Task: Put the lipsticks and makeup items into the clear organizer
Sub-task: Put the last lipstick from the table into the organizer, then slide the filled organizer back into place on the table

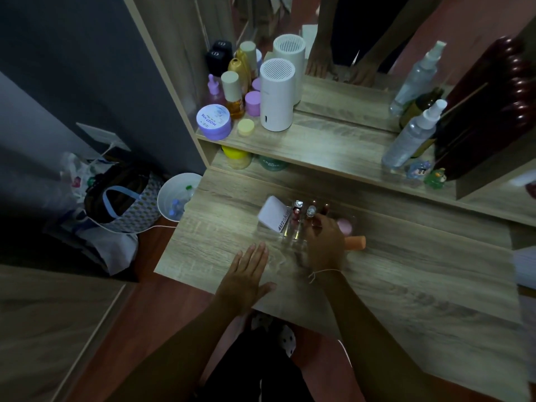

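Observation:
The clear organizer [285,236] sits on the wooden desk near its middle. A white 4U2skin box [274,216] leans in its left section, and several lipsticks [296,210] stand in the slots beside it. A pink round item [345,225] and an orange tube [356,242] lie at its right side. My right hand [324,245] reaches over the organizer, its fingertips closed on a dark red lipstick [324,210] in a slot. My left hand [246,274] lies flat on the desk with fingers spread, just left of the organizer.
The raised shelf [319,146] behind holds a white cylinder device [277,98], purple jars, bottles and a spray bottle [412,134], in front of a mirror. A white bin [177,195] and bags stand on the floor left of the desk.

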A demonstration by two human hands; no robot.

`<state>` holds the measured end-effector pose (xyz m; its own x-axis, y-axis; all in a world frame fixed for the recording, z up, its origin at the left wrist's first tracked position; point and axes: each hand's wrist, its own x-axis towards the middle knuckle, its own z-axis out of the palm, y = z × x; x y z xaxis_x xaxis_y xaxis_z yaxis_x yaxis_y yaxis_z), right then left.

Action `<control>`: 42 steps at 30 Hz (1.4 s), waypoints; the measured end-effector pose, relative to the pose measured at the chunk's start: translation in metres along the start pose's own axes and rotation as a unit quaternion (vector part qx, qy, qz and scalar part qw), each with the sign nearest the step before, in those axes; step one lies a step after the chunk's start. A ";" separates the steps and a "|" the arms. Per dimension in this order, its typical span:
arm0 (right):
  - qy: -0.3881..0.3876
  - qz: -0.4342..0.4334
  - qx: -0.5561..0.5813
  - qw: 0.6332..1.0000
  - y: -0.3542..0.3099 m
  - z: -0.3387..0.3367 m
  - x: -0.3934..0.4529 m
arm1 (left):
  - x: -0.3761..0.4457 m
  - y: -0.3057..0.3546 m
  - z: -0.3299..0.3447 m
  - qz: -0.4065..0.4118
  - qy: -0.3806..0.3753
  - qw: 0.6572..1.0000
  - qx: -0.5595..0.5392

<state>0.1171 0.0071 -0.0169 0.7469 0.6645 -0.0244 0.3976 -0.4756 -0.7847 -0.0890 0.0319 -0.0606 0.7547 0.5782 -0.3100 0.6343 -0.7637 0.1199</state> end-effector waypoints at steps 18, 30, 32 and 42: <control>-0.037 0.023 -0.121 0.992 0.064 -0.040 -0.099 | -0.004 -0.002 -0.024 0.010 0.092 0.981 -0.168; -0.056 0.088 -0.118 0.988 0.052 -0.034 -0.043 | 0.061 -0.030 -0.051 0.054 0.072 0.980 -0.180; -0.052 0.082 -0.107 0.989 0.048 -0.030 -0.040 | 0.067 -0.031 -0.050 0.075 0.077 0.973 -0.204; -0.022 0.115 -0.085 0.989 0.041 -0.021 -0.041 | 0.073 -0.041 -0.040 0.117 0.100 0.943 -0.296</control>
<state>0.1137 -0.0516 -0.0348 0.8053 0.5506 -0.2197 0.3073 -0.7046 -0.6396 -0.0533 0.1173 -0.0508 0.8649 0.5010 -0.0324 0.3832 -0.6171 0.6873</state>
